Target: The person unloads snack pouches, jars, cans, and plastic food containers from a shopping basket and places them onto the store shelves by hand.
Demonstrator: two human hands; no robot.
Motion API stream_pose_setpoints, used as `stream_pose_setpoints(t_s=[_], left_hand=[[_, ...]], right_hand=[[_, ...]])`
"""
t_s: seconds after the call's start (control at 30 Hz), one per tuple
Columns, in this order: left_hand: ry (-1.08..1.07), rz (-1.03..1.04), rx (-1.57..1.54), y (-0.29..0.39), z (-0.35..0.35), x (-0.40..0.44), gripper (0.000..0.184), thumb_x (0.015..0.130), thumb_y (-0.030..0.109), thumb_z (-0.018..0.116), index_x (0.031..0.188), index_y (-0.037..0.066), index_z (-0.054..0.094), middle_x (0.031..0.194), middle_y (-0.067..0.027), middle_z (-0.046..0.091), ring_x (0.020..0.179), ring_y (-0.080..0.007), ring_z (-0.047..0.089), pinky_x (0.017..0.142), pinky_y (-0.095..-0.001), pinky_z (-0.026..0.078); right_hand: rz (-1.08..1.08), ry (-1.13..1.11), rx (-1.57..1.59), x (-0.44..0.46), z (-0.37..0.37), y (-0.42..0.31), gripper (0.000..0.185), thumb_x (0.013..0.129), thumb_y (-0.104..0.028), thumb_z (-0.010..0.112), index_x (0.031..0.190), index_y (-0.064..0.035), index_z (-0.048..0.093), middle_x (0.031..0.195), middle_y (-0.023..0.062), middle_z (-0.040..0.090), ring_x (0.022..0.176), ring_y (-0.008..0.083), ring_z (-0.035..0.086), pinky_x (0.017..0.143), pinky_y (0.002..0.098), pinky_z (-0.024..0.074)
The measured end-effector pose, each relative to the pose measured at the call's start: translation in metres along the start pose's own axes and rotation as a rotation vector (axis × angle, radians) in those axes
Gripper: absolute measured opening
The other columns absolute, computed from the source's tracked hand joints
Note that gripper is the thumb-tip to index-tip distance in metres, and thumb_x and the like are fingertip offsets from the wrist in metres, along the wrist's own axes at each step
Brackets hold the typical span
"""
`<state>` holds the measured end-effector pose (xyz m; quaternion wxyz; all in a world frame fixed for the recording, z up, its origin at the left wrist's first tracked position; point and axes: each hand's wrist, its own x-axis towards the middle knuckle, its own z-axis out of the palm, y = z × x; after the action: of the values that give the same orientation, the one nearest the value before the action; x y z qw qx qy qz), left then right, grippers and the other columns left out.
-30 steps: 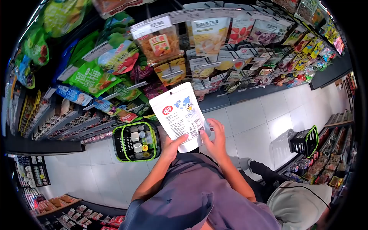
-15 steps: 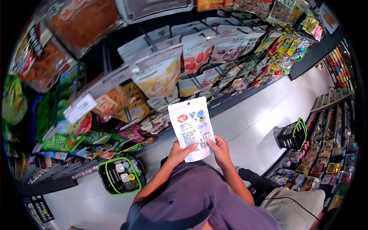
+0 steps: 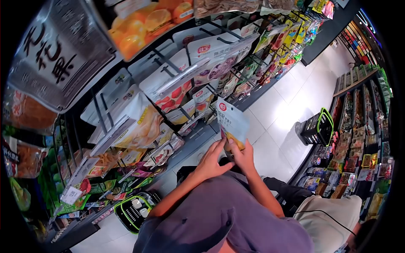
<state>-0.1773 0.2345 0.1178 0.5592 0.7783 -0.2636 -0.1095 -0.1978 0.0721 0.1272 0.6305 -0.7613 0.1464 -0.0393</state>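
A pale blue-grey snack pouch stands tilted in front of my body, its front with a red logo showing and its lower part yellow. My right hand grips the pouch by its bottom edge, thumb on the near side. To the left, my left hand has its fingers stretched out towards the pouch's lower left edge. Its fingertips are at or very near that edge; whether they touch is unclear. Beyond the pouch, similar hanging pouches line the shelf hooks.
Packaged snacks on metal hooks fill the shelf at left and ahead. A black-and-green basket holding containers sits on the floor at lower left; another basket stands at right. A person in light trousers is close by at lower right.
The pouch has been turned from its printed white back to its front and shifted slightly right. My left hand has loosened from its lower corner. The view has swung, bringing the shelf closer.
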Motion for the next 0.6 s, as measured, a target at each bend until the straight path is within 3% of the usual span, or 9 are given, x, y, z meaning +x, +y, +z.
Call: stream_pose_setpoints(t_s=[0.03, 0.13, 0.23, 0.27, 0.3, 0.37, 0.4, 0.5, 0.6], left_hand=[[-0.013, -0.002, -0.001, -0.006, 0.001, 0.006, 0.083, 0.077, 0.028, 0.079, 0.145, 0.002, 0.038, 0.136, -0.0222, 0.049, 0.126, -0.037, 0.05, 0.102, -0.042, 0.044], [0.231, -0.186, -0.109, -0.036, 0.016, 0.024, 0.061, 0.085, 0.028, 0.077, 0.132, 0.002, 0.047, 0.129, -0.0179, 0.056, 0.119, -0.0273, 0.057, 0.096, -0.0363, 0.047], [0.278, -0.302, -0.472, -0.048, 0.016, 0.052, 0.061, 0.088, 0.027, 0.076, 0.134, 0.002, 0.044, 0.133, -0.014, 0.055, 0.117, -0.0223, 0.057, 0.094, -0.0358, 0.047], [0.257, -0.298, -0.695, -0.041, 0.015, 0.06, 0.048, 0.091, 0.021, 0.072, 0.129, 0.002, 0.049, 0.126, -0.0106, 0.061, 0.111, -0.0175, 0.06, 0.093, -0.0328, 0.048], [0.267, -0.304, -0.695, -0.033, 0.014, 0.068, 0.048, 0.091, 0.021, 0.072, 0.129, 0.002, 0.049, 0.126, -0.0106, 0.061, 0.111, -0.0175, 0.06, 0.093, -0.0328, 0.048], [0.281, -0.381, -1.085, -0.026, 0.012, 0.083, 0.032, 0.094, 0.016, 0.068, 0.122, 0.003, 0.057, 0.114, -0.0067, 0.067, 0.103, -0.0134, 0.063, 0.09, -0.0298, 0.048], [0.353, -0.392, -1.073, -0.026, 0.017, 0.086, 0.023, 0.095, 0.015, 0.067, 0.115, 0.004, 0.063, 0.108, -0.0047, 0.07, 0.098, -0.0122, 0.064, 0.088, -0.0289, 0.049], [0.413, -0.428, -1.008, -0.04, 0.031, 0.091, 0.023, 0.097, 0.017, 0.063, 0.118, 0.006, 0.063, 0.113, -0.0042, 0.069, 0.103, -0.0134, 0.063, 0.087, -0.0313, 0.05], [0.479, -0.481, -1.039, -0.053, 0.036, 0.092, 0.022, 0.097, 0.018, 0.064, 0.116, 0.007, 0.065, 0.11, -0.0037, 0.07, 0.099, -0.0125, 0.063, 0.084, -0.0309, 0.05]], right_hand=[[-0.017, 0.022, 0.073, 0.007, -0.008, 0.01, 0.033, 0.094, -0.02, 0.067, 0.117, 0.0029, 0.063, 0.097, 0.0071, 0.07, 0.089, 0.0126, 0.063, 0.081, 0.0278, 0.05], [0.158, -0.066, 0.169, 0.021, -0.042, 0.018, 0.033, 0.092, -0.02, 0.069, 0.116, 0.0035, 0.064, 0.106, 0.0082, 0.069, 0.094, 0.013, 0.063, 0.084, 0.0283, 0.0502], [0.195, -0.18, 0.244, 0.038, -0.067, 0.027, 0.035, 0.091, -0.019, 0.069, 0.117, 0.0044, 0.063, 0.109, 0.0086, 0.069, 0.095, 0.0136, 0.064, 0.085, 0.0289, 0.0506], [0.178, -0.197, 0.253, 0.044, -0.072, 0.029, 0.036, 0.091, -0.019, 0.07, 0.117, 0.0046, 0.063, 0.108, 0.009, 0.07, 0.096, 0.0148, 0.065, 0.086, 0.0298, 0.0512], [0.183, -0.208, 0.252, 0.05, -0.077, 0.032, 0.036, 0.091, -0.019, 0.07, 0.117, 0.0046, 0.063, 0.108, 0.009, 0.07, 0.096, 0.0148, 0.065, 0.086, 0.0298, 0.0512], [0.189, -0.367, 0.169, 0.068, -0.086, 0.037, 0.036, 0.091, -0.02, 0.069, 0.117, 0.0044, 0.063, 0.107, 0.0092, 0.07, 0.096, 0.0156, 0.065, 0.086, 0.03, 0.0514], [0.186, -0.383, 0.17, 0.078, -0.088, 0.038, 0.036, 0.091, -0.02, 0.069, 0.117, 0.0044, 0.063, 0.107, 0.0092, 0.07, 0.096, 0.0156, 0.065, 0.086, 0.03, 0.0514], [0.136, -0.485, 0.054, 0.103, -0.089, 0.04, 0.035, 0.091, -0.02, 0.069, 0.116, 0.0043, 0.064, 0.107, 0.0092, 0.07, 0.097, 0.0151, 0.065, 0.086, 0.0296, 0.0516], [0.162, -0.38, 0.233, 0.127, -0.077, 0.041, 0.033, 0.092, -0.02, 0.068, 0.115, 0.0043, 0.065, 0.106, 0.0087, 0.07, 0.096, 0.0135, 0.065, 0.084, 0.0286, 0.0516]])
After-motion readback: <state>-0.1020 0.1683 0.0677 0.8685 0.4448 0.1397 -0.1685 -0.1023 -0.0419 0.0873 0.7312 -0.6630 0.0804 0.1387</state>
